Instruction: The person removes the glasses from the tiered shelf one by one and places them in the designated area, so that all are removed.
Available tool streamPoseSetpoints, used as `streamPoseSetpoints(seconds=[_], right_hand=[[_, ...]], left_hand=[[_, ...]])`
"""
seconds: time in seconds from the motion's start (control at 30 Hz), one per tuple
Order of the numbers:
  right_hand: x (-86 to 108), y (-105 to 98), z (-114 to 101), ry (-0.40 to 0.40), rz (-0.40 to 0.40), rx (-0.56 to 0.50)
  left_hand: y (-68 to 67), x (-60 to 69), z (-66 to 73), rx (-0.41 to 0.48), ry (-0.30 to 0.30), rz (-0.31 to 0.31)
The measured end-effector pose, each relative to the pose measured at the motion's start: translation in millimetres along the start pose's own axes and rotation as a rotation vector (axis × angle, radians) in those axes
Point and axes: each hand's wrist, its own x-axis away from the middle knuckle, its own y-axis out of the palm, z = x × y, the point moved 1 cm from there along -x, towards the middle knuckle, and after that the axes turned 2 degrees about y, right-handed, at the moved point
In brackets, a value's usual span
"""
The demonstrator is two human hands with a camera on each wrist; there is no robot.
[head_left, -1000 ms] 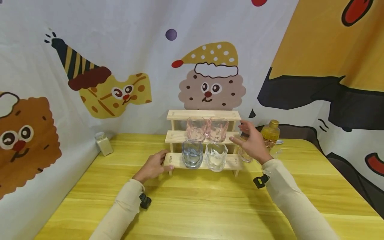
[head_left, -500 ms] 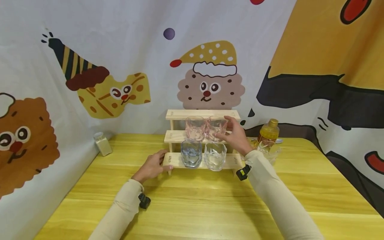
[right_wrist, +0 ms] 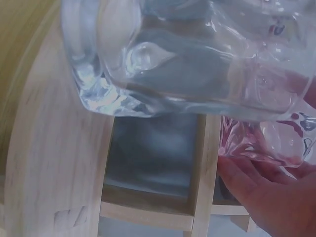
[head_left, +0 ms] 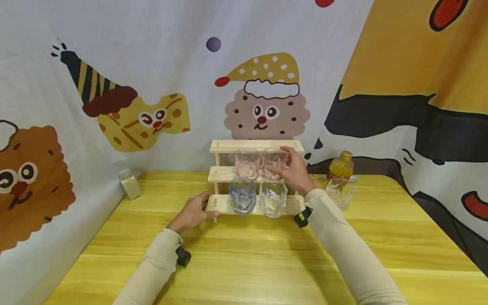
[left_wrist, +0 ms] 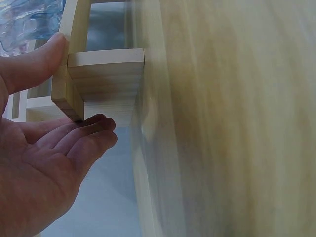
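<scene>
A: Start at the far left.

B: Small jar (head_left: 130,185), pale contents, on the wood-grain table (head_left: 236,258), well apart from both hands. Next, the left hand (head_left: 192,212): thumb along the front edge of the lowest shelf, fingers round its left end. Wrist view agrees; wood between thumb and fingers.

A: Reason for that grip?

B: Steadying, most likely. The three-tier wooden stand (head_left: 256,145) looks light; a hand at one end would keep it from sliding while the other works above.

A: Glasses, same direction?

B: Blue faceted tumbler (head_left: 242,197) on the lowest shelf, left pink tumbler (head_left: 247,164) one tier up behind it. Then a clear tumbler (head_left: 273,200), lowest shelf again, beside the blue. The right pink tumbler (head_left: 271,161) is behind the clear one, at the middle tier, close against its pink neighbour. Pairing by colour seems deliberate there; the steps leave the back row visible.

A: The right hand (head_left: 296,171)?

B: Clamped on the right pink tumbler from its outer side, thumb in front, fingers behind. Probably that side because the neighbour blocks the other.

A: Beyond it?

B: Yellow bottle (head_left: 340,166), upright, with clear glassware (head_left: 337,192) in front; overlap hides the count.
</scene>
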Motion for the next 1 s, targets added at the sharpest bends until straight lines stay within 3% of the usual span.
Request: streamPoseSetpoints(seconds=[0.5, 1.0], right_hand=[[2.3, -2, -2, -0.027, 0.097, 0.009], [12.2, -35, -5, -0.047, 0.121, 0.007]], left_hand=[[0.5, 0.3, -0.7, -0.011, 0.006, 0.002], [0.7, 0.0, -3.5, -0.001, 0.008, 0.005]])
